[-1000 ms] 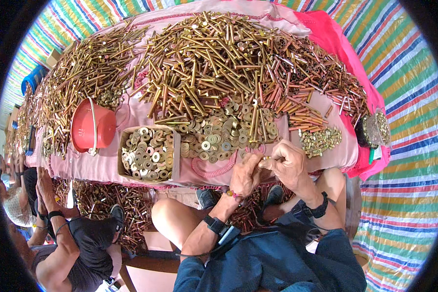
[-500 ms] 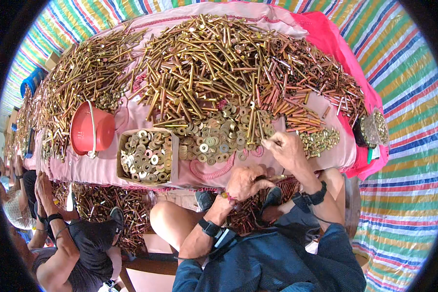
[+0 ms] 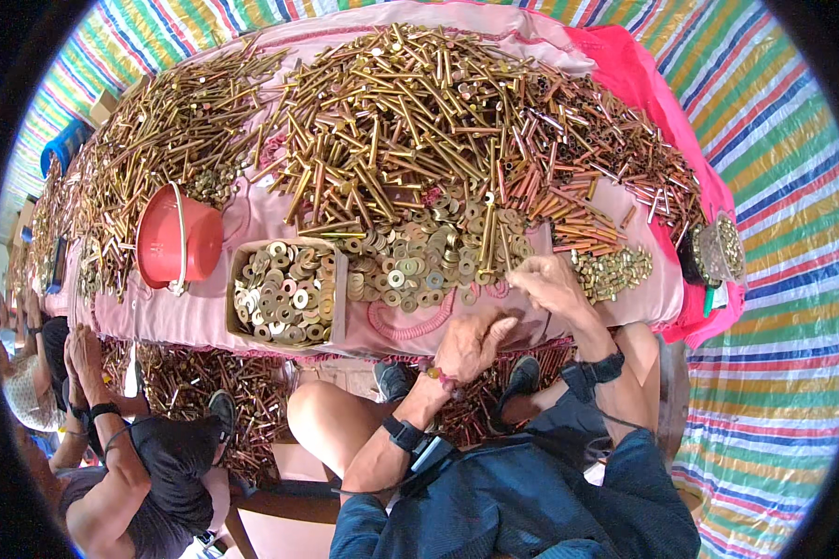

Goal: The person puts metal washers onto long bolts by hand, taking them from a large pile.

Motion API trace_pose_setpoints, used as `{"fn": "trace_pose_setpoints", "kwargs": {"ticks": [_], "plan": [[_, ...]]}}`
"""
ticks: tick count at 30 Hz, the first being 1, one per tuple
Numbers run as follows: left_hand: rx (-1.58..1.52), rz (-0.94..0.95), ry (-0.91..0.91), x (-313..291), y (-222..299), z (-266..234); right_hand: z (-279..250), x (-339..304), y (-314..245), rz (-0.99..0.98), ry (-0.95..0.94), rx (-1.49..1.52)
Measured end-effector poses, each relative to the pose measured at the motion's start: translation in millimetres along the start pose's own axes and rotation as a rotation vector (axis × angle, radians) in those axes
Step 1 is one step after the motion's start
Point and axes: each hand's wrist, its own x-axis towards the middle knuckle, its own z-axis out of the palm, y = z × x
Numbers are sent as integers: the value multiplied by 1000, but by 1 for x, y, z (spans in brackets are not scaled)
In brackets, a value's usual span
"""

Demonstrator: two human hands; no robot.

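Note:
Over the near edge of the cloth my left hand is curled, with its thumb pointing right. Whatever its fingers hold, if anything, is hidden beneath the hand. My right hand is closed in a pinch at the near end of a long, thin bolt. Beside that bolt lie other gold-coloured bolts, on the right part of a spread of flat washers. Small nuts form a pile just right of my right hand. Copper-coloured sleeves lie behind it.
A big heap of bolts covers the back of the table. To the left stand a red bucket and a box of washers. A clear tub is at the right edge. Another person's hands show at left.
My left hand has turned a little, its thumb now raised and pointing up to the right. My right hand has shifted only slightly, staying by the bolt.

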Motion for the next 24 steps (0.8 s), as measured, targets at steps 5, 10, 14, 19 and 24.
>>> {"fn": "trace_pose_setpoints", "kwargs": {"ticks": [5, 10, 14, 19, 24], "plan": [[-200, -205, 227, 2, 1, -2, 11, -39, 5, -125, -319, 283], [-441, -250, 404, -7, -2, -13, 27, -34, -8, -83, -207, 264], [-335, -157, 659, -7, 9, -35, 61, -23, -18, -486, 196, -157], [-337, -160, 686, -11, 1, -34, 70, -22, -20, -529, 231, -229], [-65, -53, 634, -9, 1, -22, 66, -23, -18, -503, 179, -96]]}}
